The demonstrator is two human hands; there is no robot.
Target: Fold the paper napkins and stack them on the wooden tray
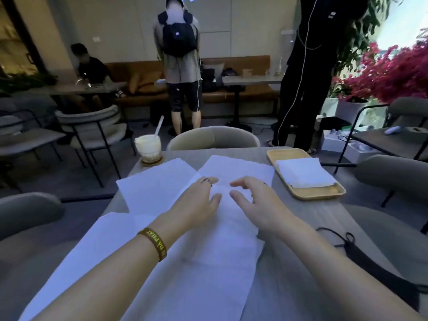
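Several white paper napkins lie unfolded and overlapping on the grey table [308,228]. A far one [236,167] and a left one [157,186] spread toward the back; a near one [203,269] runs toward me. My left hand [199,200] and my right hand [257,200] hover side by side over the middle napkin [225,209], fingers loosely spread, gripping nothing. At the far right stands the wooden tray [324,193] with a stack of folded napkins [305,172] on it.
An iced drink with a straw [148,147] stands on a coaster at the far left corner. A black face mask [361,249] lies at the right edge. Chairs ring the table; people stand and sit beyond it.
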